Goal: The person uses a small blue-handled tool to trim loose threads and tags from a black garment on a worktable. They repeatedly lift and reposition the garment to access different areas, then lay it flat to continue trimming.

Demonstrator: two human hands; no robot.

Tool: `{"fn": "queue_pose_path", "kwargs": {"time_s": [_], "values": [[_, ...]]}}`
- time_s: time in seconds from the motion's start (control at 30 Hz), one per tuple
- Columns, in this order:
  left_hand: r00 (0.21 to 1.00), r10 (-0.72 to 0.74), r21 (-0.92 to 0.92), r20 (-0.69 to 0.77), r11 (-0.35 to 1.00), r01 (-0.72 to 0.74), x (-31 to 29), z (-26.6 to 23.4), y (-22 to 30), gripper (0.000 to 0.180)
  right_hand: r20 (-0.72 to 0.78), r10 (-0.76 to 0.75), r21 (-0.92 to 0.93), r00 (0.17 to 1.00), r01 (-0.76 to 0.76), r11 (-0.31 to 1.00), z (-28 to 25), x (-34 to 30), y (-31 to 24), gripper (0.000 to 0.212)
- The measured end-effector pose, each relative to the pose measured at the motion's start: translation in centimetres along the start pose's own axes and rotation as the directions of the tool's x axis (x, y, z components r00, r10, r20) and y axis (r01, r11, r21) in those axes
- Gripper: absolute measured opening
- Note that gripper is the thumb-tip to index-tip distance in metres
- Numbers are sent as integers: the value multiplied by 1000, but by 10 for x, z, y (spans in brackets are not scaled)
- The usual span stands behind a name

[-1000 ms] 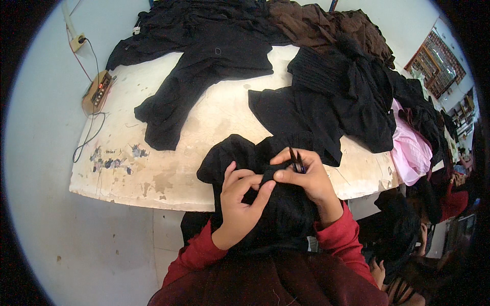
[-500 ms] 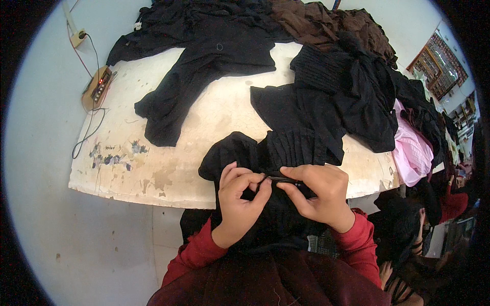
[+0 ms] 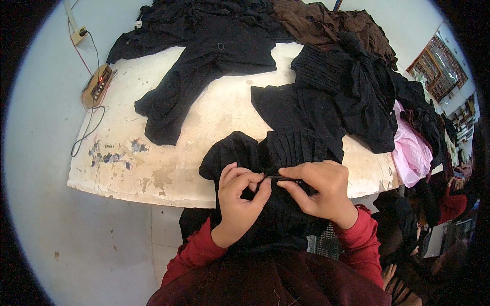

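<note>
A black garment (image 3: 296,148) with pleats hangs over the near edge of the table. My left hand (image 3: 241,196) pinches a bit of its cloth between thumb and forefinger, the other fingers curled behind. Close beside it, my right hand (image 3: 321,191) grips a slim dark tool (image 3: 286,178) between thumb and forefinger. The tool's tip meets the cloth at my left fingertips; its exact kind is too small to make out. Both hands stay near the table's front edge, over the garment.
More black garments (image 3: 204,66) and a brown cloth pile (image 3: 326,23) lie across the pale worn table (image 3: 122,178). A pink cloth (image 3: 411,148) hangs at the right edge. A corded control box (image 3: 97,86) sits at the left. Other people's limbs (image 3: 390,275) show at lower right.
My right hand has shifted very slightly and the tool has turned a little in its fingers. The left hand keeps its pinch in the same place.
</note>
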State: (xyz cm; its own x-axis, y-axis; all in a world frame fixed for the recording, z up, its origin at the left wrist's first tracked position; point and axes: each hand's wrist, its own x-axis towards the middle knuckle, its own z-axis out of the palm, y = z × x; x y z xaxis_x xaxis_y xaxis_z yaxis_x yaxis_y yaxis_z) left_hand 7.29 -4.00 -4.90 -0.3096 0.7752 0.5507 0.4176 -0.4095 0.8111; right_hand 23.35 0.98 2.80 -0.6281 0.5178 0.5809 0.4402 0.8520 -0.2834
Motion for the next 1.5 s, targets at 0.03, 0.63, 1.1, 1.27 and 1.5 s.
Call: {"fn": "queue_pose_path", "kwargs": {"time_s": [0.03, 0.63, 1.1, 1.27, 1.5], "values": [[1000, -1, -2, -4, 1000, 1, 0, 0, 0, 12, -15, 67, 130, 998, -64, 989, 2, -1, 4, 20], [973, 232, -56, 10, 971, -231, -4, -12, -11, 23, 262, 63, 678, 963, -230, 698, 17, 29, 37, 19], [954, 301, 236, -15, 928, -289, -1, -11, -6, 23, 65, 53, 644, 997, -82, 761, 25, -4, 34, 18], [905, 424, 207, -36, 889, -408, -14, -9, -19, 22, -208, 275, 503, 939, -138, 853, 13, -12, 44, 11], [883, 465, 228, -66, 868, -441, -17, -9, -17, 24, -229, 324, 171, 918, -290, 942, -9, -27, 22, 39]]}}
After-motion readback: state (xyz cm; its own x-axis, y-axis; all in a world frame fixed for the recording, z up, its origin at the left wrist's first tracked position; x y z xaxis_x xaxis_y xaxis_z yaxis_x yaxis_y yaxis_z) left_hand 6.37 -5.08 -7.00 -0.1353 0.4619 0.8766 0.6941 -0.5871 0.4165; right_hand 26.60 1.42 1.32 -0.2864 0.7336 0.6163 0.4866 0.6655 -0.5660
